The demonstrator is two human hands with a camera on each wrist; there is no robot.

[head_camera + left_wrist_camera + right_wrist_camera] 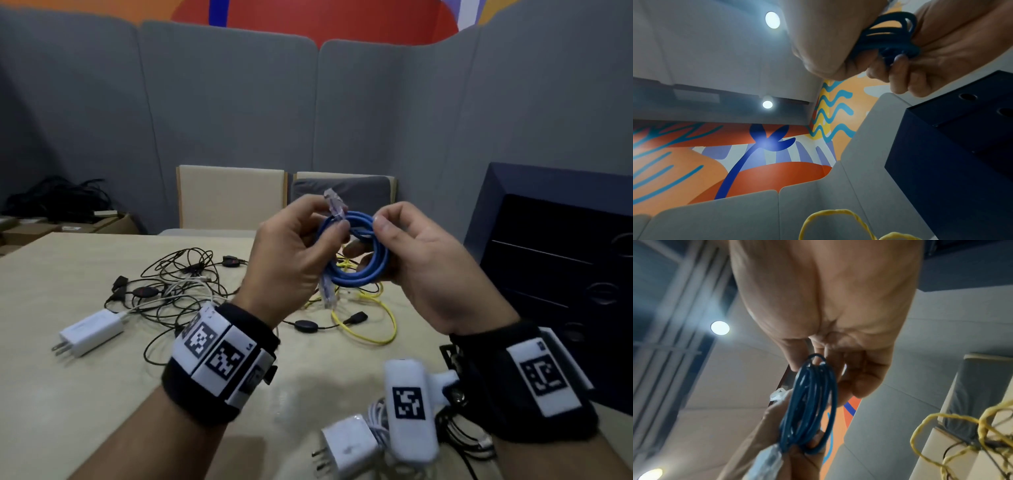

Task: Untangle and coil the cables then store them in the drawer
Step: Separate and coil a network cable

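Roughly early-to-mid: dark drawer unit [561, 260] at table [68, 394] right edge looks closed, nothing stored as far as I can see, and the black/white cable tangle [171, 284] plus yellow cable [370, 325] lie loose mid-table. Blue cable [359, 253] is coiled, held in the air above them, left hand [291, 257] and right hand [421, 260] both pinching the coil, clear plugs sticking out by the left fingers. Open tabletop near-left; two white chargers [349, 448] at the near edge.
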